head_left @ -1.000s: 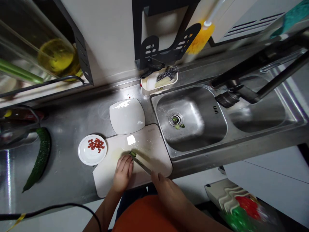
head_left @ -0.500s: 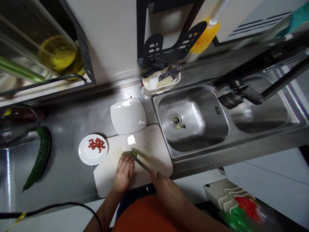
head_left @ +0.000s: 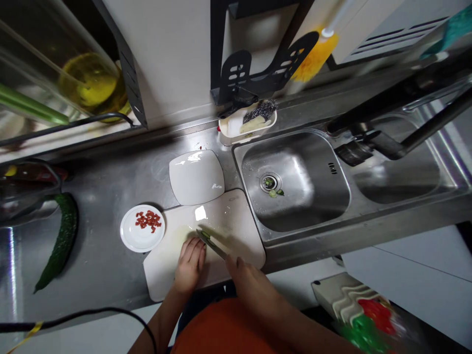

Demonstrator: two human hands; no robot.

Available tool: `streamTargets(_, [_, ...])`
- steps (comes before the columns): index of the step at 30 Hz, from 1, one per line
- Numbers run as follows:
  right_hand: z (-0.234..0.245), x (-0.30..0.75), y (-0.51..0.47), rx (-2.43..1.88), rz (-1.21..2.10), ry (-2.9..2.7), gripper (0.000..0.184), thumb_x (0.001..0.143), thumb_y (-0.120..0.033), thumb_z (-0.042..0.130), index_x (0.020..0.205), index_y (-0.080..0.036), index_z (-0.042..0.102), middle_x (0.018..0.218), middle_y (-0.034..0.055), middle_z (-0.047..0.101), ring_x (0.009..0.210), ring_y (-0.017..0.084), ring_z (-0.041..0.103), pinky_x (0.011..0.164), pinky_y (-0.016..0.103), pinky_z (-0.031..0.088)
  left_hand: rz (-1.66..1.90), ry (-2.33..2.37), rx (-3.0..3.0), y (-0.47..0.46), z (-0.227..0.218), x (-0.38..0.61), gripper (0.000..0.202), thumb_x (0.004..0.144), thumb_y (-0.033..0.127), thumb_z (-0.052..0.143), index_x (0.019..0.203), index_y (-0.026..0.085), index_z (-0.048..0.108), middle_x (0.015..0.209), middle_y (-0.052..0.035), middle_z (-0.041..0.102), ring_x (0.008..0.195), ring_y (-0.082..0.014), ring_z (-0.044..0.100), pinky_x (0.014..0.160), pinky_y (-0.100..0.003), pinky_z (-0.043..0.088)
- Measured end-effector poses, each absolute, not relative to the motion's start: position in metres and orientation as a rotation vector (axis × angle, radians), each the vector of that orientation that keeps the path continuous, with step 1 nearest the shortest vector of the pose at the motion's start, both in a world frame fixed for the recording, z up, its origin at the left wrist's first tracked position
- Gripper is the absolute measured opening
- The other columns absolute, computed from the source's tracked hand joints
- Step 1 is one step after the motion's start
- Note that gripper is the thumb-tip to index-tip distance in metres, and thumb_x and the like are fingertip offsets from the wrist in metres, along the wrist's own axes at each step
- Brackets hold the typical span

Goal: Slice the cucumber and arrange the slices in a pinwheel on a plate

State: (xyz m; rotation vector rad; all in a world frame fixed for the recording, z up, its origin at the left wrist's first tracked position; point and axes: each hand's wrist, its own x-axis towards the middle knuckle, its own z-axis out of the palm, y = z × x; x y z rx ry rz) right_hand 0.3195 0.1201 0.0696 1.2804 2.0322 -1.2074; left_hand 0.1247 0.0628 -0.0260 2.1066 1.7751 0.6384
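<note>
My right hand is closed around the handle of a kitchen knife. The blade points up and left across the white cutting board, close beside the fingertips of my left hand. That hand is closed, its fingers curled down on the board over a cucumber piece that they mostly hide. A small green cucumber slice shows against the blade near its tip. Left of the board, a round white plate carries chopped red bits.
A square white plate touches the board's far edge. To the right lies a steel sink with green scraps by its drain. A whole cucumber rests at the left. A dark faucet reaches over the sinks; a sponge box stands behind.
The knife and my right hand have shifted slightly left and up, the blade tip now further past my left fingertips. My left hand stays in place.
</note>
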Motion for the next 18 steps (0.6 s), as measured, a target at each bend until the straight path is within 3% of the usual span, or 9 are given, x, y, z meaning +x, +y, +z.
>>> streamTargets(18, [0.057,0.306,0.126,1.270,-1.138,2.027,0.044,0.085,0.000,0.026,0.116,-0.016,0.054,0.095,0.0112,0.063,0.078,0.019,0.063,0.064,0.026,0.043,0.618,1.765,2.104,0.066,-0.020,0.126,0.029,0.086,0.009,0.050,0.114,0.015,0.058,0.108,-0.0088,0.066,0.108,-0.0208,0.058,0.099,-0.042,0.047])
